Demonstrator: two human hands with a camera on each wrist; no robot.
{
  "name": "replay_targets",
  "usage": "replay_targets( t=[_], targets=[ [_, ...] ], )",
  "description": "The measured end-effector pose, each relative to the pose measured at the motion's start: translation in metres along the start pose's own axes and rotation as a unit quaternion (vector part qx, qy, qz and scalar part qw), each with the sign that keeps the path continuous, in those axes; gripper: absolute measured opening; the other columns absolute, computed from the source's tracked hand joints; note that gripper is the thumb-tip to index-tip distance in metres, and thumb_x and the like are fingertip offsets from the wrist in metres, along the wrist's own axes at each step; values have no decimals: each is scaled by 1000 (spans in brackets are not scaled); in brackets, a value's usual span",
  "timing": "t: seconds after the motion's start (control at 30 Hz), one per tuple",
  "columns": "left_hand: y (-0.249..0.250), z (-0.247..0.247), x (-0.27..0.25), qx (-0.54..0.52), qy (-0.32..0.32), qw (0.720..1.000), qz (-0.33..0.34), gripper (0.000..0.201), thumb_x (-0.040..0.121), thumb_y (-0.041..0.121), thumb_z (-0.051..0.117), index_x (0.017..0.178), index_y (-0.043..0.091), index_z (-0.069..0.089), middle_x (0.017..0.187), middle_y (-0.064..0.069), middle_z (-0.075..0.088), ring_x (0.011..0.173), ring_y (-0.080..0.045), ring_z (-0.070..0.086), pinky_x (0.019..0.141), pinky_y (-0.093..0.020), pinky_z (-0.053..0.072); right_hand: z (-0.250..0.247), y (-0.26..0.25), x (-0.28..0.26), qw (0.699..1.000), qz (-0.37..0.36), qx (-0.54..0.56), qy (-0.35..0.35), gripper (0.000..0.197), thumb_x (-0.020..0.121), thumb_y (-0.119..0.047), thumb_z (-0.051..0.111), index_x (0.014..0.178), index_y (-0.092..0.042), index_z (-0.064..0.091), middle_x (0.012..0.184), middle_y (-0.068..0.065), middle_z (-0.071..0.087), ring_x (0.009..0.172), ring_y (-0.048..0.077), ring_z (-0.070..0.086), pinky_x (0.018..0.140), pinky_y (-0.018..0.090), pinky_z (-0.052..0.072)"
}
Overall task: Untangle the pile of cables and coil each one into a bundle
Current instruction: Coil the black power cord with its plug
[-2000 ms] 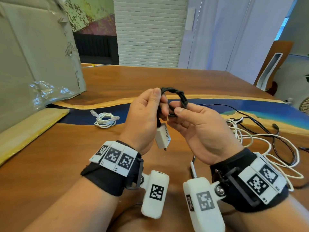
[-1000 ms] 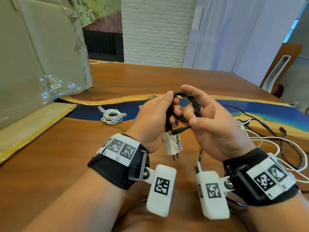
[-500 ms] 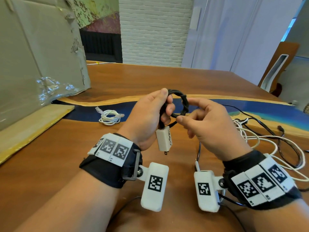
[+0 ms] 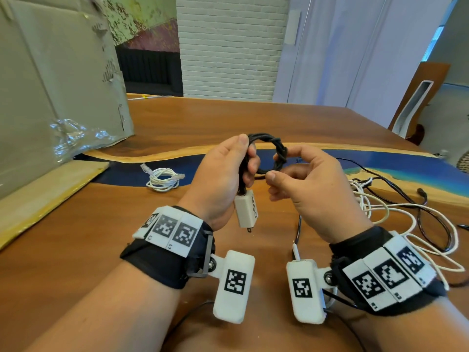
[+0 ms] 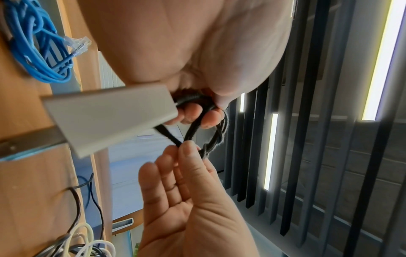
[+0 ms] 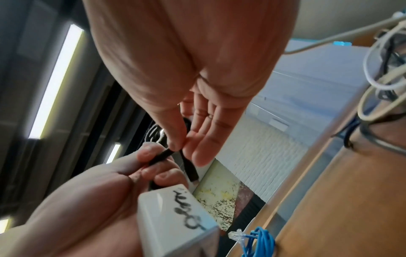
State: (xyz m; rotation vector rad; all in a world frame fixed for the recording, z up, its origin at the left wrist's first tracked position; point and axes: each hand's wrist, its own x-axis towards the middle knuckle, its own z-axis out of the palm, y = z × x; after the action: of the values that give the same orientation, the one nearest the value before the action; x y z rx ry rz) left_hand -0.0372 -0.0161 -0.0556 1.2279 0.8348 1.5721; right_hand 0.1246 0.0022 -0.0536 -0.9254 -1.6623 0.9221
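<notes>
A black braided cable (image 4: 276, 153) is wound into a small coil above the table. My left hand (image 4: 225, 174) grips the coil's left side, and the cable's white plug adapter (image 4: 246, 208) hangs below the fist. My right hand (image 4: 299, 171) pinches the cable's loose black end (image 6: 162, 155) between thumb and forefinger; its other fingers are straight. The left wrist view shows that pinch (image 5: 182, 145) right beside the coil (image 5: 211, 132) and the adapter (image 5: 110, 116). A tangle of white and black cables (image 4: 396, 212) lies on the table to the right.
A coiled white network cable (image 4: 163, 179) lies left of my hands on the blue resin strip. A blue network cable (image 5: 41, 48) lies bundled on the table. A large cardboard box (image 4: 50, 85) stands at the far left. A chair (image 4: 416, 100) stands at the far right.
My right hand has gone round the coil with the loose end, from spread over its right side to a pinch at its lower right. My left hand kept its grip.
</notes>
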Motion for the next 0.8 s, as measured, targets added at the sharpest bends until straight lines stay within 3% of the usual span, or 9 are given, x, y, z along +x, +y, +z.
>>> replay_targets(
  t=[0.13, 0.27, 0.4, 0.47, 0.53, 0.6, 0.67, 0.8],
  targets=[
    [-3, 2, 1, 26, 23, 999, -18, 37, 111, 31, 37, 82, 17, 56, 65, 3, 52, 56, -12, 39, 54, -23, 33, 1, 2, 0, 1000, -7, -7, 3, 25, 90, -2, 75, 107, -10, 59, 76, 9, 77, 71, 23, 77, 77, 43, 65],
    [-8, 3, 2, 27, 57, 997, -47, 32, 110, 34, 40, 89, 15, 54, 67, 2, 53, 56, -14, 40, 54, -26, 34, 8, 5, -1, 995, 34, 92, 14, 29, 87, 10, 72, 99, -9, 55, 82, 18, 77, 79, 32, 78, 80, 48, 64],
    [-8, 3, 2, 7, 40, 998, -38, 15, 103, 32, 56, 103, 17, 57, 76, -1, 55, 62, -13, 44, 59, -28, 39, 10, 6, -2, 976, 69, 204, 31, 32, 86, 15, 69, 94, -11, 53, 89, 22, 77, 88, 38, 77, 83, 47, 63],
    [-7, -1, 2, 0, 27, 1000, -9, 19, 94, 29, 66, 107, 17, 59, 80, -2, 57, 63, -11, 47, 61, -27, 42, 12, 3, -2, 965, 81, 246, 31, 30, 87, 15, 67, 96, -10, 53, 93, 24, 76, 93, 40, 76, 83, 45, 63],
    [-6, -4, 2, -7, 18, 1000, 7, 23, 88, 25, 70, 107, 17, 61, 84, -5, 59, 64, -10, 51, 61, -24, 45, 15, 1, -3, 955, 94, 280, 28, 27, 89, 14, 65, 99, -8, 53, 90, 23, 76, 92, 39, 76, 81, 41, 64],
    [-4, -5, 2, 2, 23, 1000, 18, 13, 93, 19, 69, 104, 14, 64, 85, -5, 62, 65, -10, 53, 62, -24, 47, 15, -2, -3, 947, 102, 303, 30, 25, 89, 13, 65, 100, -6, 53, 89, 23, 75, 91, 38, 76, 80, 39, 64],
    [-3, -3, 2, 12, 52, 998, 26, 4, 99, 13, 63, 100, 12, 66, 81, -2, 65, 65, -12, 57, 62, -25, 51, 16, -3, -4, 940, 110, 322, 29, 24, 90, 12, 65, 98, -7, 53, 89, 24, 73, 90, 37, 76, 79, 38, 64],
    [-7, -1, 3, 35, 114, 993, 25, 9, 99, 15, 64, 95, 9, 69, 74, -2, 66, 58, -10, 58, 56, -23, 53, 20, 0, -4, 928, 134, 348, 14, 29, 90, 13, 63, 93, -11, 47, 94, 29, 69, 86, 36, 74, 75, 36, 64]
  ],
)
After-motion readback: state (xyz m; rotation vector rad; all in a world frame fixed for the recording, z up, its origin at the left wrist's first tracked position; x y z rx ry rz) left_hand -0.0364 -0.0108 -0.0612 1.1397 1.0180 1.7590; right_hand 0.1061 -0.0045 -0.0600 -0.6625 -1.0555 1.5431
